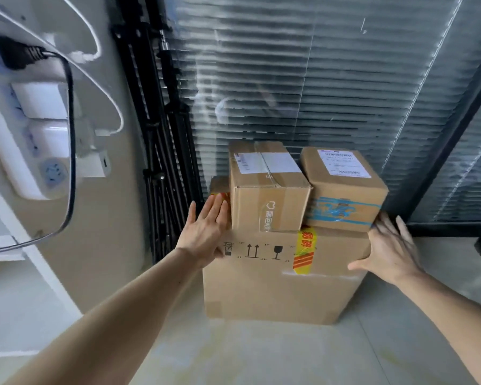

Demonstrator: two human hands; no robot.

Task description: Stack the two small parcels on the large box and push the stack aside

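Observation:
A large cardboard box [272, 287] stands on the floor against the glass wall, with yellow-and-red tape on its front. Two small parcels sit side by side on its top: a plain brown one [264, 201] on the left and one with blue tape [345, 195] on the right, overhanging the right edge a little. My left hand [206, 232] lies flat, fingers spread, against the large box's upper left corner beside the left parcel. My right hand [386, 248] is spread against the large box's upper right corner, fingertips under the blue-taped parcel.
Folded black tripod legs [161, 162] lean in the corner just left of the boxes. A white power strip [39, 129] with plugs and cables hangs on the left wall. Glass with blinds [317, 79] stands behind the stack. Pale floor [261, 357] spreads in front and to the right.

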